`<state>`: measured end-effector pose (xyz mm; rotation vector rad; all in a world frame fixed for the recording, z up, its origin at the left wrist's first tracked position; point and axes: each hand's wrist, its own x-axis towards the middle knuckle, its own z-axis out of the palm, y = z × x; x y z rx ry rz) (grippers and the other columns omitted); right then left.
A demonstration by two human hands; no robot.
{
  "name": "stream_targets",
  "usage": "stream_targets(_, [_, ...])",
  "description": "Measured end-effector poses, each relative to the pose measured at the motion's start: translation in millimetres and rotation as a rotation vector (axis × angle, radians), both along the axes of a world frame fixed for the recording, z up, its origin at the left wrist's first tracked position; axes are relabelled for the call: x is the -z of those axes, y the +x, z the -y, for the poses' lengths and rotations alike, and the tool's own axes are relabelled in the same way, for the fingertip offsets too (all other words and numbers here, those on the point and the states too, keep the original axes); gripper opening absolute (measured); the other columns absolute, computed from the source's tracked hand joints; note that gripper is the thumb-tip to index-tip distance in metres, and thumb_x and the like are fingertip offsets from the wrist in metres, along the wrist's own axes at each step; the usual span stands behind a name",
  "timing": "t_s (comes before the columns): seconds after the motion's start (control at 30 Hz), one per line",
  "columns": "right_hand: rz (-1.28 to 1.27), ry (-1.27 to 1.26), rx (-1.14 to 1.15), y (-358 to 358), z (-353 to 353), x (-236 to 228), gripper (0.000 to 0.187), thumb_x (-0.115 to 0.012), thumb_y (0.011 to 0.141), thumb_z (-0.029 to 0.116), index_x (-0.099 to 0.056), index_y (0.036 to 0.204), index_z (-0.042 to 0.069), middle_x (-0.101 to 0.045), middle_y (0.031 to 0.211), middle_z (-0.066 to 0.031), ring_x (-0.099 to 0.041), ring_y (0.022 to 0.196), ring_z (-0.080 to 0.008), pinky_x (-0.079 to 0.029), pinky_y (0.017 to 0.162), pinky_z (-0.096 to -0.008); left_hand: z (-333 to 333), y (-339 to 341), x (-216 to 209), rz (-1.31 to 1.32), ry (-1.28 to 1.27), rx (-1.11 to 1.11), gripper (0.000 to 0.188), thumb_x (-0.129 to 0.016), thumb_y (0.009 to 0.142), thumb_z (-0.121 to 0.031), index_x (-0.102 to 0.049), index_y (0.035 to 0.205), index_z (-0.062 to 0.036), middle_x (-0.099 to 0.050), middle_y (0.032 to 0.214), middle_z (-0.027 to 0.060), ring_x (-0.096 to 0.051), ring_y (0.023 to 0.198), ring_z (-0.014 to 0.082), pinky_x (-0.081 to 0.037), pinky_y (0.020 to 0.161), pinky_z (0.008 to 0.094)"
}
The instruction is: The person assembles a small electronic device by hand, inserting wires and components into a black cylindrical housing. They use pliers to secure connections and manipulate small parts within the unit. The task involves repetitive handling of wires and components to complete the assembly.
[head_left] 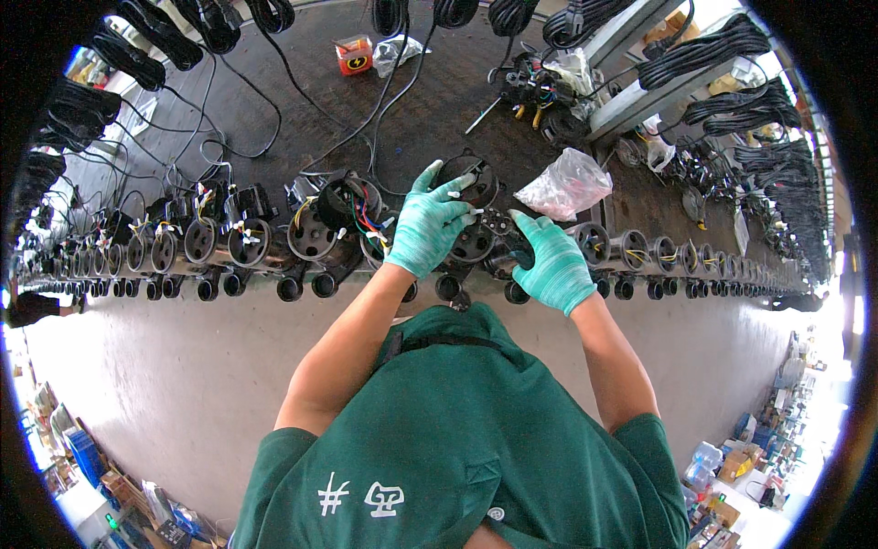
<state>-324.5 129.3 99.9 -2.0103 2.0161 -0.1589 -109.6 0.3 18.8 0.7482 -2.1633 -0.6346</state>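
My left hand (426, 227), in a green glove, has its fingers spread beside an open round black housing (471, 176). Small white wire ends (476, 211) show at its fingertips. My right hand (554, 265), gloved alike, reaches in from the other side with thumb and forefinger apart. Its forefinger tip lies at the edge of a small dark disc with holes (496, 221); whether it presses on it is unclear. Left of my left hand, another black housing (343, 203) has red, blue and white wires (366, 218) coming out.
A long row of round black housings (201, 240) lines the near edge of the dark table (311, 82). A clear bag of small pale parts (569, 185) lies right of my hands. Coiled black cables (704, 50) hang along the back. A red box (354, 57) stands farther off.
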Motion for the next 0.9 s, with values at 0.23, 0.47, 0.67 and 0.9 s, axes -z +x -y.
stream_targets(0.23, [0.047, -0.039, -0.018, 4, 8, 13, 0.079, -0.082, 0.079, 0.025, -0.052, 0.151, 0.011, -0.064, 0.115, -0.0203, -0.065, 0.105, -0.0411, -0.054, 0.092, -0.0507, 2, 0, 1, 0.012, -0.002, 0.015, 0.017, -0.084, 0.076, -0.010, -0.079, 0.092, -0.0092, -0.072, 0.138, 0.0065, -0.054, 0.141, 0.0371, -0.032, 0.126, 0.0486])
stream_targets(0.47, [0.049, -0.013, -0.010, 10, 13, 18, 0.073, -0.081, 0.081, 0.024, -0.053, 0.147, 0.009, -0.065, 0.118, -0.0221, -0.067, 0.108, -0.0423, -0.055, 0.091, -0.0510, 2, 2, 3, 0.035, -0.023, 0.022, 0.019, -0.082, 0.074, -0.008, -0.077, 0.092, -0.0084, -0.071, 0.140, 0.0041, -0.048, 0.147, 0.0392, -0.034, 0.126, 0.0482])
stream_targets(0.67, [0.031, 0.063, -0.006, 12, 18, 31, 0.068, -0.080, 0.082, 0.023, -0.051, 0.142, 0.009, -0.066, 0.118, -0.0216, -0.069, 0.106, -0.0431, -0.057, 0.087, -0.0518, 1, 1, 5, 0.003, -0.014, 0.033, 0.015, -0.080, 0.078, -0.008, -0.077, 0.092, -0.0079, -0.071, 0.141, 0.0036, -0.045, 0.148, 0.0417, -0.034, 0.126, 0.0483])
stream_targets(0.9, [0.021, 0.003, -0.096, 1, 22, 27, 0.070, -0.082, 0.080, 0.025, -0.051, 0.142, 0.009, -0.065, 0.118, -0.0214, -0.069, 0.104, -0.0426, -0.057, 0.088, -0.0515, 3, -1, 6, -0.061, 0.053, 0.036, 0.018, -0.081, 0.075, -0.003, -0.078, 0.092, -0.0058, -0.075, 0.134, 0.0067, -0.049, 0.145, 0.0421, -0.034, 0.126, 0.0511])
